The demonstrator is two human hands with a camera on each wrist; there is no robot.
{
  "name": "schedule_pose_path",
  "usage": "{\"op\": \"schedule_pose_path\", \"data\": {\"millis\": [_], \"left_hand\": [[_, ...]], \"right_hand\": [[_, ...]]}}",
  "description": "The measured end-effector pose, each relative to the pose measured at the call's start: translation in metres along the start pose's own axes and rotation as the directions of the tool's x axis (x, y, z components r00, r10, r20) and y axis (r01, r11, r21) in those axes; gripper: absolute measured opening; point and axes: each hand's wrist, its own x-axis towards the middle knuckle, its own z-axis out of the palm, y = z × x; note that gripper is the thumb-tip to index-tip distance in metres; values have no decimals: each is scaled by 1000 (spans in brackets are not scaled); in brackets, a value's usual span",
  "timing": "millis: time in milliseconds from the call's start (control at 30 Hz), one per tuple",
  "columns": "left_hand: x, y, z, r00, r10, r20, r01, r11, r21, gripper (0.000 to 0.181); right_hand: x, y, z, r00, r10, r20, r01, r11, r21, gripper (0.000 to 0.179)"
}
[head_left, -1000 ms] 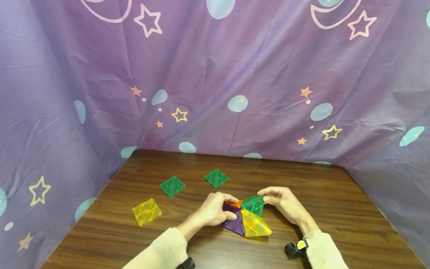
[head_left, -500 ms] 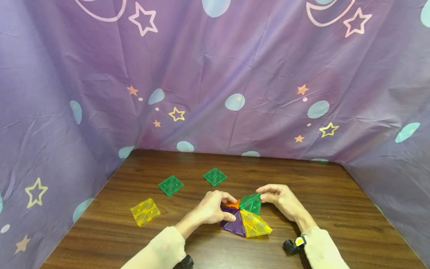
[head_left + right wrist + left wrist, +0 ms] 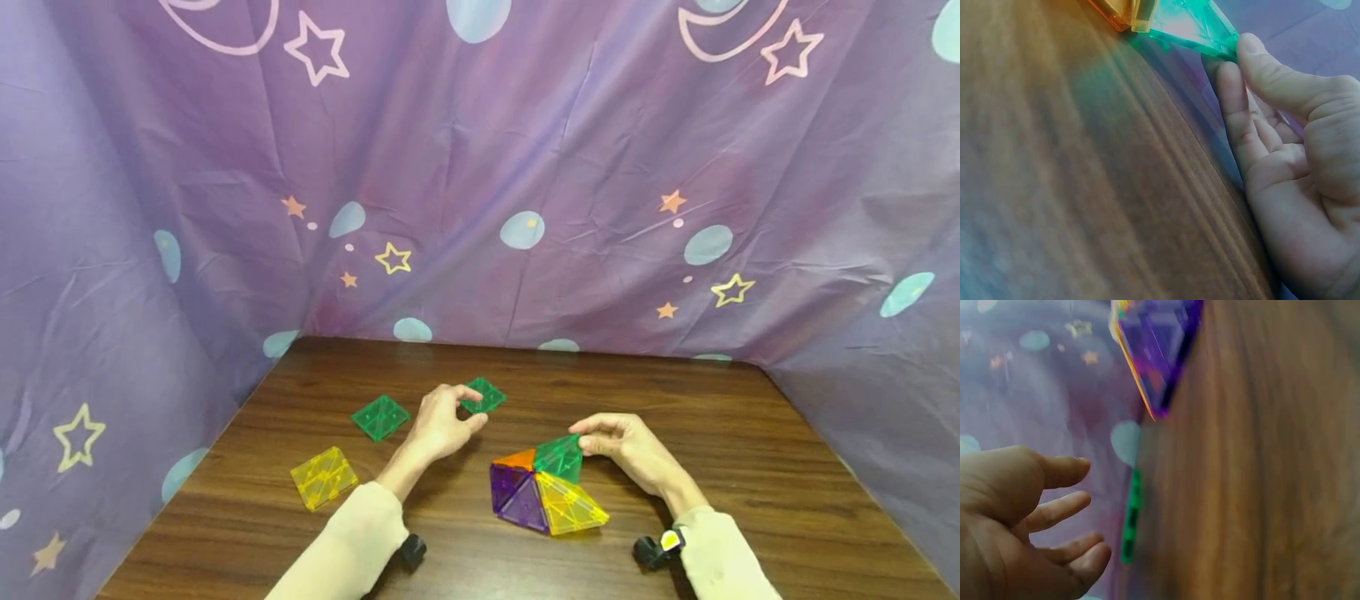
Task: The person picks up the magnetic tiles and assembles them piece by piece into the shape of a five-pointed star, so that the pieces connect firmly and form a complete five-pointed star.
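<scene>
Translucent building tiles form a joined, raised shape in the head view: an orange tile (image 3: 516, 459), purple tiles (image 3: 525, 505), a yellow tile (image 3: 570, 505) and a green tile (image 3: 558, 458). My right hand (image 3: 633, 454) pinches the outer corner of that green tile; thumb and forefinger meet at its tip in the right wrist view. To the left of the shape, my left hand (image 3: 438, 427) holds nothing, fingers spread and loosely bent. Its forefinger overlaps a green diamond-shaped tile (image 3: 491, 397) at the back. The left wrist view shows that tile edge-on, beyond the fingers.
Another green tile (image 3: 380, 417) lies flat left of my left hand. Closer to the left edge of the wooden table (image 3: 712, 417) is a flat yellow square tile (image 3: 324, 477). A purple patterned cloth (image 3: 480, 208) hangs behind and along both sides.
My left hand has let go of the joined tiles and moved back and left to the rear green tile. My right hand stays pinching the joined green tile.
</scene>
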Motion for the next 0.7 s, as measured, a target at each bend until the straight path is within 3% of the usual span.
{"op": "schedule_pose_path", "data": {"millis": [100,267,467,600,700], "left_hand": [[8,-8,4,1000,-27,-14,27,999,47,41],[14,-13,8,998,-49,42,46,995,84,46],[18,-8,9,991,-89,97,78,991,106,45],[21,-6,12,986,-50,158,37,996,84,38],[24,-8,14,989,5,148,-12,999,45,33]], "right_hand": [[1,-1,-1,1000,9,-9,-9,1000,-20,39],[5,-1,0,995,11,-98,-16,999,-47,47],[18,3,-1,964,-83,-252,21,971,-239,40],[27,6,0,949,-157,-273,70,951,-302,35],[32,8,2,947,-176,-270,83,943,-323,35]]}}
